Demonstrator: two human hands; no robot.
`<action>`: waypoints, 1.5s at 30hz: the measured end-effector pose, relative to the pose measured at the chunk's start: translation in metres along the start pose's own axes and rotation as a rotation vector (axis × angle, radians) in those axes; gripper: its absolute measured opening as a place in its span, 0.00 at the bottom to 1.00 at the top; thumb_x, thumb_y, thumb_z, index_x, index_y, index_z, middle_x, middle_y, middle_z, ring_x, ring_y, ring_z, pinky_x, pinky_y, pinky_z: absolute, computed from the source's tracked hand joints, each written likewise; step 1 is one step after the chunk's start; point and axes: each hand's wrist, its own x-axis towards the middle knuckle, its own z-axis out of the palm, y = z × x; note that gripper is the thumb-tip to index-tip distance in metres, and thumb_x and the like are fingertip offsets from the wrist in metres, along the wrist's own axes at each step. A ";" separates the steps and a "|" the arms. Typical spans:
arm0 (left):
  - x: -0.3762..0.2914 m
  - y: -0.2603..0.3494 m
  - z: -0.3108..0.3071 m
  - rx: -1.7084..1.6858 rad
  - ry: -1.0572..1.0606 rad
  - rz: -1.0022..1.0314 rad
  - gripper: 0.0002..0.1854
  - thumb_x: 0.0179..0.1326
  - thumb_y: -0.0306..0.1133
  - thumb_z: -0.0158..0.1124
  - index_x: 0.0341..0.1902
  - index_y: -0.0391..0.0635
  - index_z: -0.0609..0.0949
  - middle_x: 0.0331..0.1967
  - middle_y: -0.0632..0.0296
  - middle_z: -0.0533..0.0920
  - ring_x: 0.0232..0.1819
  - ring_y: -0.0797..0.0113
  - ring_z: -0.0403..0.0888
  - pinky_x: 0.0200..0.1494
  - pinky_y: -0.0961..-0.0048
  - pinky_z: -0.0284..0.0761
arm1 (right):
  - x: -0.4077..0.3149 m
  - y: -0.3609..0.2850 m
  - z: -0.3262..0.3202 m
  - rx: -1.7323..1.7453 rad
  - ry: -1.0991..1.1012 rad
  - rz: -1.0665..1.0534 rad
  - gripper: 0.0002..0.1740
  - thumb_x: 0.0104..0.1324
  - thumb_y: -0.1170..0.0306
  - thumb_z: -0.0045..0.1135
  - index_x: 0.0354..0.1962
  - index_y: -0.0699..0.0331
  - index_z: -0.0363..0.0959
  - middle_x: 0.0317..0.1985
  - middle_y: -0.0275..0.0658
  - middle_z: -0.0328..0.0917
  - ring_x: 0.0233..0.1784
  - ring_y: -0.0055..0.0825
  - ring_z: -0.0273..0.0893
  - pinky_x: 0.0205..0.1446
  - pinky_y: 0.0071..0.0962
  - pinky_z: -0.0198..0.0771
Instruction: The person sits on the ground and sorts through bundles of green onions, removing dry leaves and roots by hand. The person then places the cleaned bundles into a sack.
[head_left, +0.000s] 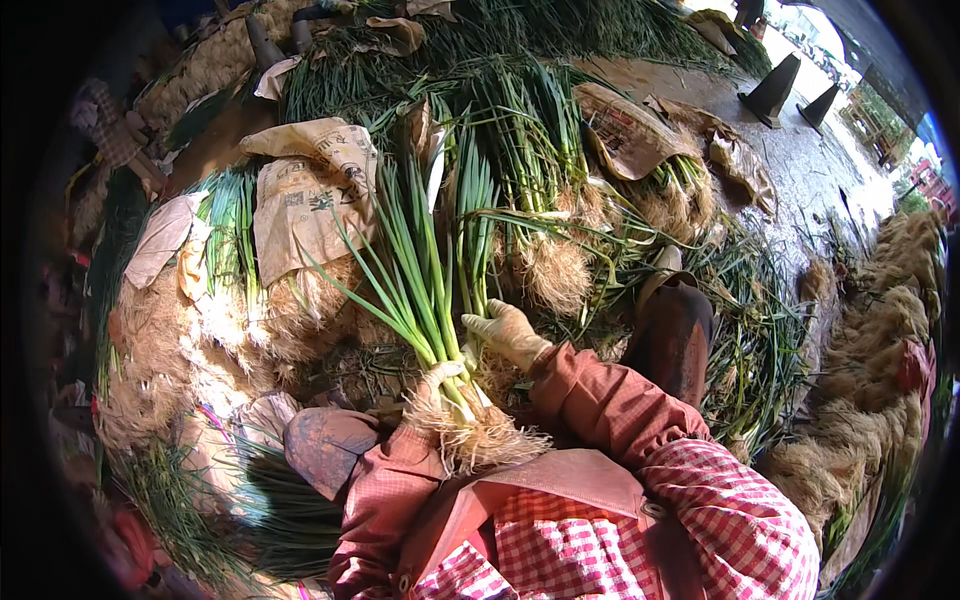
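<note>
My left hand (433, 388), in a pale glove, grips a bunch of green onions (424, 292) low on its white stems. Its leaves fan up and to the left, and its pale roots (491, 439) hang over my apron (555, 476). My right hand (511, 334), in a similar glove, is just right of that bunch. Its fingers reach across the lower stalks of other green onions (472, 225) standing behind. Whether they close around a stalk is hidden.
Rooted green onion bundles (555, 270) lie ahead, some under printed paper sacks (311, 202). Loose leaves (757, 330) litter the ground to the right, near a long heap of roots (862, 420). Dark cones (776, 90) stand on wet pavement. Another person (109, 127) is at the far left.
</note>
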 end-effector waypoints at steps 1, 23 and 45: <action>0.003 -0.005 0.004 -0.006 0.018 -0.032 0.16 0.57 0.29 0.58 0.48 0.38 0.75 0.34 0.56 0.79 0.33 0.61 0.79 0.37 0.62 0.82 | -0.007 -0.003 0.002 0.066 -0.039 0.046 0.19 0.65 0.63 0.62 0.45 0.69 0.73 0.31 0.40 0.81 0.30 0.23 0.78 0.37 0.20 0.75; 0.007 0.001 0.032 -0.070 -0.210 -0.101 0.12 0.55 0.33 0.63 0.37 0.37 0.78 0.25 0.60 0.78 0.22 0.72 0.75 0.23 0.77 0.76 | 0.032 0.095 -0.032 -0.341 -0.538 -0.634 0.06 0.63 0.73 0.56 0.33 0.67 0.77 0.29 0.37 0.78 0.30 0.28 0.76 0.34 0.28 0.73; 0.029 -0.012 0.016 -0.026 0.016 -0.277 0.15 0.56 0.31 0.60 0.42 0.30 0.75 0.26 0.43 0.81 0.22 0.47 0.81 0.21 0.54 0.82 | 0.124 -0.097 -0.058 -1.329 0.183 -0.349 0.18 0.66 0.60 0.55 0.48 0.62 0.73 0.27 0.42 0.78 0.28 0.24 0.76 0.26 0.26 0.71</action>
